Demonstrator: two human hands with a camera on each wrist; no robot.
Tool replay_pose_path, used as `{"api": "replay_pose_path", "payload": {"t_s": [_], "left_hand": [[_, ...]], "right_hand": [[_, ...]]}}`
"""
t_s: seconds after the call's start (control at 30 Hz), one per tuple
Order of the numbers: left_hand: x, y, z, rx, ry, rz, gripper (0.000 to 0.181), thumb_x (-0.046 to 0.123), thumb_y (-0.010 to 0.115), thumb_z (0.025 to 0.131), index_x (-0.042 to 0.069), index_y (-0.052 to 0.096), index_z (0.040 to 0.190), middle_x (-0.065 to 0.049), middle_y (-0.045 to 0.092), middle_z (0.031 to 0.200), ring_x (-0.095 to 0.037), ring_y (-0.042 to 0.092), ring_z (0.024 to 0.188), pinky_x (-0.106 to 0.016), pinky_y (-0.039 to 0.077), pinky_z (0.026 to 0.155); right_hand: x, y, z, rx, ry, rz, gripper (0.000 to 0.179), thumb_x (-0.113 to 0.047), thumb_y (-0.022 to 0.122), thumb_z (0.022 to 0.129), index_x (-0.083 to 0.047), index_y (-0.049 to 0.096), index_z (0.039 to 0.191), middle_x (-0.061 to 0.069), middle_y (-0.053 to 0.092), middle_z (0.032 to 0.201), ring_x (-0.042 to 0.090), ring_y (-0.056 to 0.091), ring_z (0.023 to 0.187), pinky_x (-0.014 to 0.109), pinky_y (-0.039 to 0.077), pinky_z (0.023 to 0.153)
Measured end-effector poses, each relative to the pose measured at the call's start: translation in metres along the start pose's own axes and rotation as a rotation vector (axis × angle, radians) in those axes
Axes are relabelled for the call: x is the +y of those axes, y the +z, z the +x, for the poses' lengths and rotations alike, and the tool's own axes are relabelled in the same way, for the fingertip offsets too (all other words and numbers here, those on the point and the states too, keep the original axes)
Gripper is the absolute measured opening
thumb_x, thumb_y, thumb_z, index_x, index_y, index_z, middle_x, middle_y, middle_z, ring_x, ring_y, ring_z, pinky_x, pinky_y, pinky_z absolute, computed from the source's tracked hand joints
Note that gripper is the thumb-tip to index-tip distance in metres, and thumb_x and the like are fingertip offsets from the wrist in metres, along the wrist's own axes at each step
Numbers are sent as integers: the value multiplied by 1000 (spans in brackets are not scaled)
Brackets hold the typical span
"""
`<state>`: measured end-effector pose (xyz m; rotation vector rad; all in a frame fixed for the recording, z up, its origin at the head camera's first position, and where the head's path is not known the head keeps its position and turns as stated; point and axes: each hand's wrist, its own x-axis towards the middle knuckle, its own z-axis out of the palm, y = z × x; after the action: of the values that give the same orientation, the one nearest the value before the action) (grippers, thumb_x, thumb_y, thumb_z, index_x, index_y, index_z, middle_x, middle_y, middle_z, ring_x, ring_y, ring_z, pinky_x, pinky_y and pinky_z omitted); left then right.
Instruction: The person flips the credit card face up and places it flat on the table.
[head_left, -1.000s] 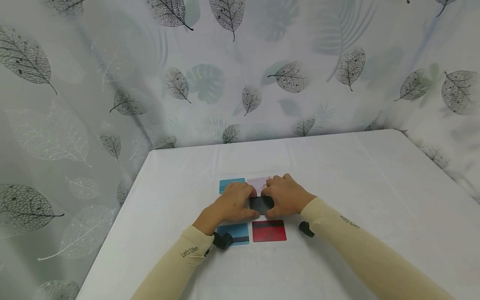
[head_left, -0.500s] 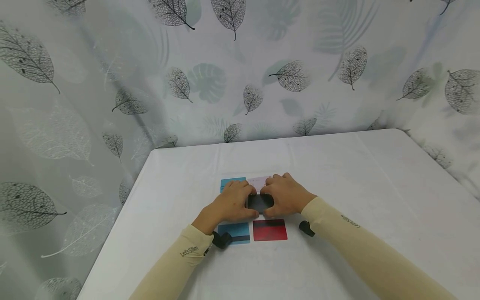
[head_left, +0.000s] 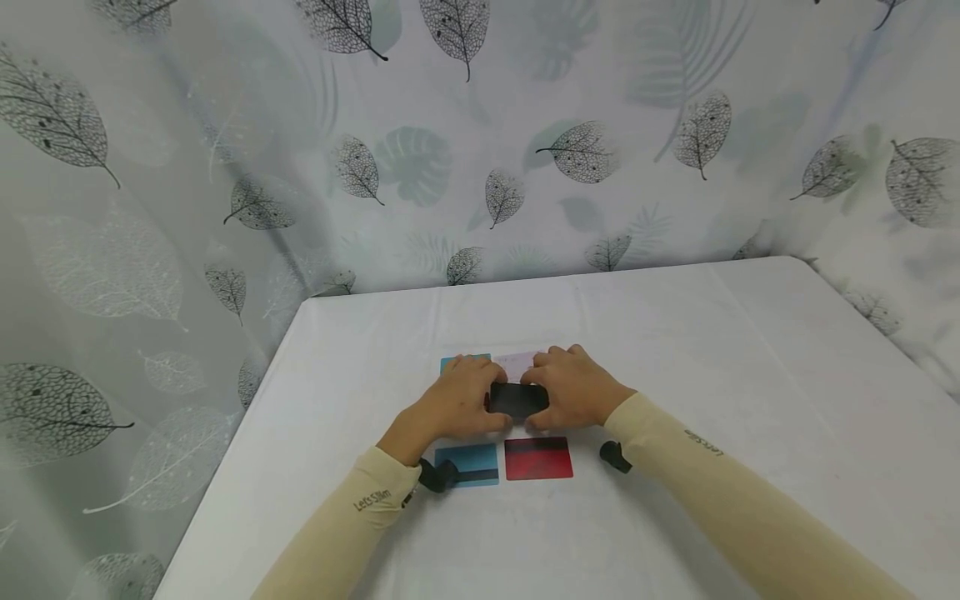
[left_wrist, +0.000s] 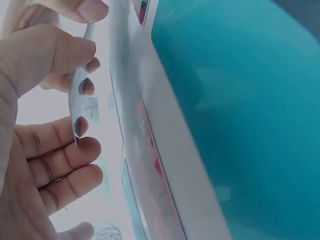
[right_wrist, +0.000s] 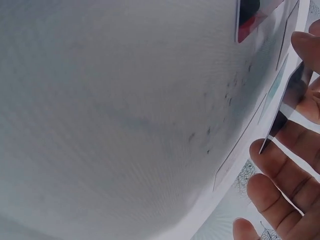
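A dark card [head_left: 519, 400] is held by its two ends between my hands, over the middle of a loose layout of cards. My left hand [head_left: 463, 400] pinches the left end, thumb on the near side and fingers on the far side. At the right end, my right hand [head_left: 576, 388] grips it the same way. Seen nearly edge-on in the left wrist view, the thin card [left_wrist: 76, 100] stands apart from the table. Fingertips cover parts of both its ends.
On the white table [head_left: 712, 350], a blue striped card [head_left: 476, 460] and a red card [head_left: 538, 460] lie nearer me. Behind the hands are a pale pink card [head_left: 514, 364] and a partly hidden blue card [head_left: 483, 358]. A leaf-patterned curtain [head_left: 525, 125] encloses the table.
The dark card has shifted slightly away from me and a little left, and its face looks darker. My left hand has moved slightly with it; both hands keep their hold.
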<state>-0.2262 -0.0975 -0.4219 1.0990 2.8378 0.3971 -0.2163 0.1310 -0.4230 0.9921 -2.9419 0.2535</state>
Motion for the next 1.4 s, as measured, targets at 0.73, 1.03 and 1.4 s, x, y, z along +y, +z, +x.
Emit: {"api": "replay_pose_path", "payload": {"t_s": [0.73,1.03,1.4], "left_hand": [[-2,-9,1,41,27,-64,48,36,77,87,10,63,124,-4,67,118,-22,58,112,-50,36,116],[-3,-12,0,69,60,-153,48,34,80,86,10,64,125,-4,68,116,-22,56,111,-46,44,102],[-8,-12,3,95,38,-178,63,38,82,87,4,61,136,-7,69,121,-27,59,117,-50,43,108]], "right_hand": [[1,0,3,-35,65,75,49,-46,85,78,-16,77,115,-7,69,94,16,56,91,41,44,82],[1,0,2,-31,62,125,48,-45,86,77,-15,76,113,-9,70,91,15,54,90,39,41,80],[2,-1,1,-4,72,143,44,-44,86,77,-16,76,110,-10,70,90,14,55,90,40,41,80]]}}
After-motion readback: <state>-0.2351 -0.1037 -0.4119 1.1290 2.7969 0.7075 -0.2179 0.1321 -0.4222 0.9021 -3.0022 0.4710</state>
